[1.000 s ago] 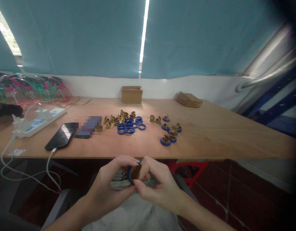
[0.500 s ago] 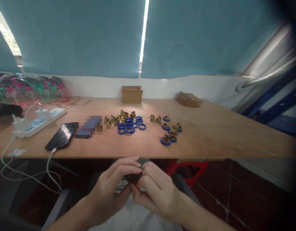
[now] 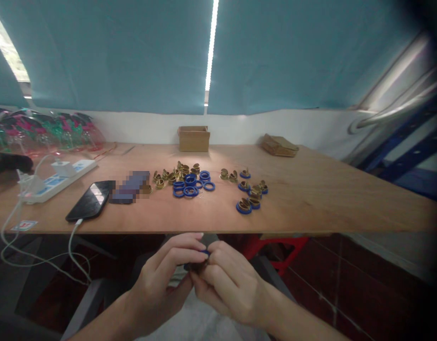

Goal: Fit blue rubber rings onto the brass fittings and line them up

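Just below the table's front edge, my left hand (image 3: 165, 271) and my right hand (image 3: 233, 280) meet with fingers pinched round a small lidded fitting (image 3: 196, 266). It looks dark, and a bit of blue ring (image 3: 205, 252) shows at its upper edge. Fingers cover most of it. On the table beyond lie a pile of loose blue rings (image 3: 191, 191) and, behind them, several brass lidded fittings (image 3: 160, 183). To the right stand several brass fittings set in blue rings (image 3: 244, 206), their lids tilted up.
At left are a black phone (image 3: 91, 201) on a white cable, a pixelated second device (image 3: 131, 188), a power strip (image 3: 67, 180) and pink and green bottles (image 3: 44, 135). A small cardboard box (image 3: 194, 140) and a folded brown packet (image 3: 280, 145) stand at the back. A red stool (image 3: 292, 246) shows beneath the table.
Both hands stay together on the fitting with slight finger movement. More of the blue edge shows between the fingers now. The things on the table have not moved.
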A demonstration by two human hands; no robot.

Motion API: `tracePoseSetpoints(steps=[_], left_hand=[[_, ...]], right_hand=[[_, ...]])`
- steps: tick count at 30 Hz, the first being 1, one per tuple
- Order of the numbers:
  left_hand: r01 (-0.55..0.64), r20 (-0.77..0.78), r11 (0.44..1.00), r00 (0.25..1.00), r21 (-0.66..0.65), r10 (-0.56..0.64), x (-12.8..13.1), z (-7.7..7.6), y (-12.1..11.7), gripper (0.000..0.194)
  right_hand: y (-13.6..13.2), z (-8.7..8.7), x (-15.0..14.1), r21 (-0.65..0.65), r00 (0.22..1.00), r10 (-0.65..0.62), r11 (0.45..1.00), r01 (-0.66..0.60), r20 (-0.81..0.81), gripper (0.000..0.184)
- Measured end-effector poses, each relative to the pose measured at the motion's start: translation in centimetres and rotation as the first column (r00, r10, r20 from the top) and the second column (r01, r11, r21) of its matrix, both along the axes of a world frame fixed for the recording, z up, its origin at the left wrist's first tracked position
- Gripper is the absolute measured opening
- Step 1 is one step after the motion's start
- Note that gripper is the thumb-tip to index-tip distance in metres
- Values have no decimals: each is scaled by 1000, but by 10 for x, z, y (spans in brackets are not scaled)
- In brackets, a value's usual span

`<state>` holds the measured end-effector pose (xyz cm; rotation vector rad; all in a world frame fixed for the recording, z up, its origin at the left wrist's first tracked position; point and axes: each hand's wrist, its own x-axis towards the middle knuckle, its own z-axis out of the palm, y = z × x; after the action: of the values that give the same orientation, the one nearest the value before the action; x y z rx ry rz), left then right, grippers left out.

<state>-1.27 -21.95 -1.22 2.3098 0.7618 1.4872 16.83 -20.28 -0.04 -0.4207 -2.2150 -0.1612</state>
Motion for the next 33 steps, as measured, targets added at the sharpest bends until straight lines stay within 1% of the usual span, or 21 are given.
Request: tracePoseSetpoints(steps=[6, 12, 17, 20, 23, 24, 26, 29, 33], left_hand=[[-10, 8, 1000, 1000, 2, 10, 0, -1, 1, 43], [-14, 13, 1000, 1000, -10, 14, 0, -1, 2, 44], [-30, 6, 1000, 1000, -4, 30, 0, -1, 4, 44], [-29, 19, 999, 999, -28, 29, -1, -1, 3, 42], [-33, 25, 997, 999, -75, 35, -1, -1, 2, 40], [-32, 24, 995, 999, -92, 35, -1, 0, 1, 39], [-31, 18, 992, 999, -121, 33, 0, 1, 1, 39], [-27, 4, 991, 1000, -135, 28, 3, 2, 1, 40], [-22, -5, 991, 1000, -131, 22, 6, 4, 1, 43]], right_hand=[[-3, 8, -1, -41, 1000, 0, 999, 0, 6, 25], [-3, 9, 2, -164, 999, 10, 987, -2, 49, 25], [-2, 10, 5, -168, 997, 29, 986, -16, 76, 23], [-3, 12, 6, -229, 999, 39, 973, -31, 29, 18], [-2, 12, 7, -314, 995, 78, 945, -95, -68, 6], [-2, 11, 8, -350, 991, 80, 930, -113, -110, 6], [-2, 9, 8, -431, 983, 45, 894, -119, -179, 9], [-1, 6, 8, -515, 977, -28, 852, -87, -211, 11], [1, 3, 8, -515, 963, -59, 852, -89, -264, 14]])
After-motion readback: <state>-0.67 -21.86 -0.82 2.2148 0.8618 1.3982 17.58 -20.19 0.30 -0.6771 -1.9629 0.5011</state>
